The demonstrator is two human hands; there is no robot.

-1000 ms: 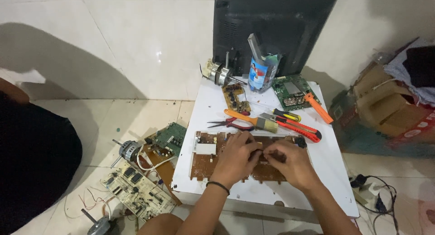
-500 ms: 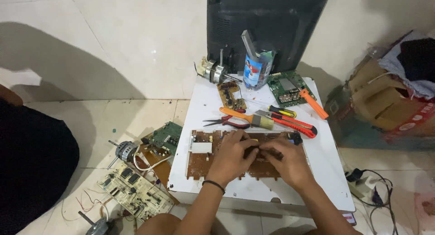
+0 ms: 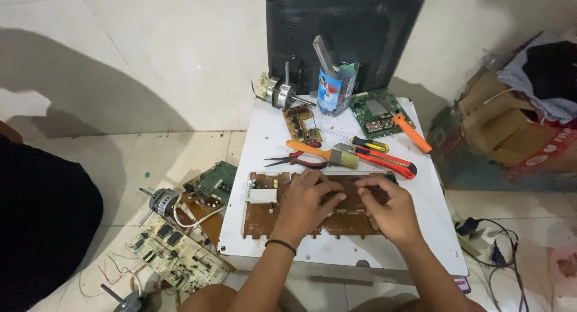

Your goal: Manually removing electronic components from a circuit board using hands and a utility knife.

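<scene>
Both my hands are down on the brown circuit board (image 3: 312, 219), which lies long-ways left to right on the white table (image 3: 264, 149). Left hand (image 3: 306, 201) curls fingers onto its middle; right hand (image 3: 384, 207) pinches beside it, equally close. What they pinch, I cannot tell.

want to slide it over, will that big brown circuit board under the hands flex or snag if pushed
The flat brown circuit board looks thin and rigid, so it would probably slide whole across the white tabletop. Its white block near the left end may add slight weight there. Both the left hand and right hand press on it, likely resisting movement.
</scene>
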